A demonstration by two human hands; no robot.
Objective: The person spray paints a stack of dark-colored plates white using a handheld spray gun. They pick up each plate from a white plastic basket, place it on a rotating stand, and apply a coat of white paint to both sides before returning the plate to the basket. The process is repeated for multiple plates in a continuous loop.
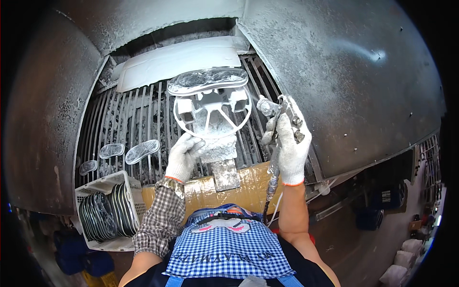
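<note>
My left hand (183, 155), in a white knit glove, has its fingers closed at the near left rim of a white spoked turntable (206, 125). On that turntable's far side rests a long oval piece (208, 80) with a shiny, film-like dark face and a pale rim, propped on white blocks. My right hand (293, 138), gloved too, is wrapped round a paint-crusted spray gun (273, 115), its nozzle end pointing left toward the turntable. A stained hose (271, 184) runs down from the gun. The trigger is hard to make out under my fingers.
Metal bars (138, 115) form a grate beneath. Small film-covered oval pieces (142, 151) lie on it at left. A white crate (135, 191) holds several dark oval pieces upright. Cardboard (201, 191) covers the near edge; a pale sheet (177, 60) lies behind. Metal walls (363, 86) enclose both sides.
</note>
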